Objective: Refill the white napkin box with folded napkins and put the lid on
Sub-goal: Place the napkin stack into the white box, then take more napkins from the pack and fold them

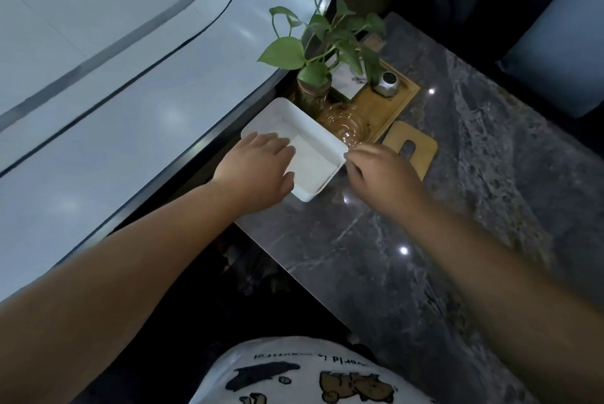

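The white rectangular napkin box (pixel 295 129) sits uncovered at the near-left corner of the dark grey marble-patterned table (pixel 376 240), just beside the window ledge. White folded napkins (pixel 313 155) lie flat inside it.

Left hand (pixel 258 168): fingers extended and fairly flat, reaching into the box and resting on the napkins; nothing is gripped. Right hand (pixel 379 171): fingers curled at the right corner of the box rim, apparently pinching it to steady the box, though the contact itself is partly hidden.

The tan wooden lid with a slot cut-out (pixel 410 147) lies flat on the table just right of the box, partly behind the right hand. 1 clear glass cup (pixel 343 124) stands touching or just beside the far edge of the box, on the wooden tray (pixel 392 103) with a green leafy plant in a glass jar (pixel 313 83).

Assessment: the napkins are light, soft and liable to spring up, so flat pressure suits them. The box looks rigid and smooth and may slide on the polished top. The lid appears stiff and light; take it by its long edges. The glass is the nearby hazard.
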A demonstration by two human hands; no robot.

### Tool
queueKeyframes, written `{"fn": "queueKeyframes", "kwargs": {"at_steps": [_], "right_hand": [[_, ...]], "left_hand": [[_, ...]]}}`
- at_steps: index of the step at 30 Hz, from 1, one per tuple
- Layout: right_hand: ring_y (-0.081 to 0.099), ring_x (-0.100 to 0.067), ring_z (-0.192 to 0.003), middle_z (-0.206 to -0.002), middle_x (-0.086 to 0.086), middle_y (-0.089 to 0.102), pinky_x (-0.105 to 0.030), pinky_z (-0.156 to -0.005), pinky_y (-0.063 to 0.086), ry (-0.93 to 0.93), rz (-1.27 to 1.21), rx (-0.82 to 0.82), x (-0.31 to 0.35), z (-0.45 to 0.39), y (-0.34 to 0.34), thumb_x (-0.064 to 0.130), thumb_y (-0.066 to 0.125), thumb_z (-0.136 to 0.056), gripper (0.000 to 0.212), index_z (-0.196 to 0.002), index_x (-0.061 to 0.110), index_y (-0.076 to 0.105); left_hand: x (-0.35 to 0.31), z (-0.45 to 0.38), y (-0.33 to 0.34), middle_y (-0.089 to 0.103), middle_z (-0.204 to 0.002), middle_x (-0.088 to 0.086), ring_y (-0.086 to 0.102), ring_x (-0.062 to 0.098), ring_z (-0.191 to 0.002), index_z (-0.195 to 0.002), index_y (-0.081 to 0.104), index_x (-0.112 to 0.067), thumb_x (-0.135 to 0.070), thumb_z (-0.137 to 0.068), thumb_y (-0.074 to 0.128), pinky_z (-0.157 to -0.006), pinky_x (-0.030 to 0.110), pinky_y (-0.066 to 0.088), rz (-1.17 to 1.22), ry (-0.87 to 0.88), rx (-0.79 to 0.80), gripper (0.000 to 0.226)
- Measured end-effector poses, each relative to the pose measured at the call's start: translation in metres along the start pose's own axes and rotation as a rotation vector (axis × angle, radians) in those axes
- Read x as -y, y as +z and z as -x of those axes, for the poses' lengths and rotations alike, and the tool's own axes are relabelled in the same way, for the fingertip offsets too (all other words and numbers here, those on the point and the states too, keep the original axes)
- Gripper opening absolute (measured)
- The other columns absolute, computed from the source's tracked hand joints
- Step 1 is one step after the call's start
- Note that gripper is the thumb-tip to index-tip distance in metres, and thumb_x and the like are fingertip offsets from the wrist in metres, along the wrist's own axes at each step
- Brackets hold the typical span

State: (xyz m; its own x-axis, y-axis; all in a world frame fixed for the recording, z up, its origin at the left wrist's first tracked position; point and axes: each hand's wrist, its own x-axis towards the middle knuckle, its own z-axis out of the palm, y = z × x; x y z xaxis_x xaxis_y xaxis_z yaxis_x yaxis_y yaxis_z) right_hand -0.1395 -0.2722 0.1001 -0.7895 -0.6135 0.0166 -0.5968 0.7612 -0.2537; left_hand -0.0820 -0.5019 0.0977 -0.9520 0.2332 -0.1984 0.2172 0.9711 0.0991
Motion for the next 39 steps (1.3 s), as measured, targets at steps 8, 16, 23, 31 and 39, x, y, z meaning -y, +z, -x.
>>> {"fn": "queueKeyframes", "kwargs": {"at_steps": [8, 16, 23, 31, 39], "right_hand": [[0.045, -0.038, -0.128, -0.134, -0.02, 0.053, -0.05, -0.107, 0.038, 0.225, 0.059, -0.107, -0.005, 0.07, -0.013, 0.026, 0.045, -0.091, 0.043, -0.126, 0.002, 0.054], [0.027, -0.037, -0.142, -0.149, -0.022, 0.036, -0.052, -0.115, 0.026, 0.483, 0.115, -0.063, -0.039, 0.134, -0.03, 0.036, 0.037, -0.091, 0.06, -0.139, -0.001, 0.041], [0.027, -0.036, -0.142, -0.151, -0.021, 0.034, -0.046, -0.116, 0.018, 0.674, 0.136, -0.112, -0.063, 0.22, -0.048, 0.039, 0.025, -0.089, 0.067, -0.142, 0.0, 0.036], [0.039, -0.038, -0.135, -0.14, -0.02, 0.049, -0.053, -0.111, 0.028, 0.854, 0.161, -0.188, -0.093, 0.348, -0.061, 0.033, 0.045, -0.087, 0.056, -0.133, 0.002, 0.048], [0.046, -0.039, -0.129, -0.137, -0.021, 0.053, -0.053, -0.109, 0.031, 0.965, 0.13, -0.18, -0.115, 0.467, -0.062, 0.03, 0.053, -0.082, 0.058, -0.132, 0.0, 0.051]], "left_hand": [[-0.064, -0.011, -0.013, 0.011, -0.162, 0.013, 0.004, 0.029, -0.149, -0.153, 0.012, -0.009, -0.051, -0.095, 0.028, -0.12, 0.048, 0.005, -0.074, 0.095, -0.045, 0.074], [-0.146, -0.032, -0.017, 0.01, -0.162, 0.013, 0.005, 0.029, -0.149, -0.153, 0.01, -0.009, -0.053, -0.095, 0.027, -0.12, 0.048, 0.006, -0.126, 0.279, -0.093, 0.075], [-0.237, -0.037, -0.02, 0.002, -0.163, 0.013, -0.003, 0.028, -0.15, -0.153, 0.006, -0.007, -0.051, -0.097, 0.026, -0.12, 0.047, -0.002, -0.148, 0.452, -0.075, 0.074], [-0.35, -0.023, -0.005, 0.026, -0.157, 0.017, 0.018, 0.033, -0.147, -0.15, 0.025, -0.003, -0.051, -0.091, 0.024, -0.12, 0.051, 0.011, -0.12, 0.614, -0.131, 0.076], [-0.463, 0.011, 0.014, 0.045, -0.146, 0.02, 0.038, 0.036, -0.137, -0.142, 0.041, -0.001, -0.045, -0.088, 0.04, -0.114, 0.053, 0.026, -0.075, 0.728, -0.132, 0.069]]}}
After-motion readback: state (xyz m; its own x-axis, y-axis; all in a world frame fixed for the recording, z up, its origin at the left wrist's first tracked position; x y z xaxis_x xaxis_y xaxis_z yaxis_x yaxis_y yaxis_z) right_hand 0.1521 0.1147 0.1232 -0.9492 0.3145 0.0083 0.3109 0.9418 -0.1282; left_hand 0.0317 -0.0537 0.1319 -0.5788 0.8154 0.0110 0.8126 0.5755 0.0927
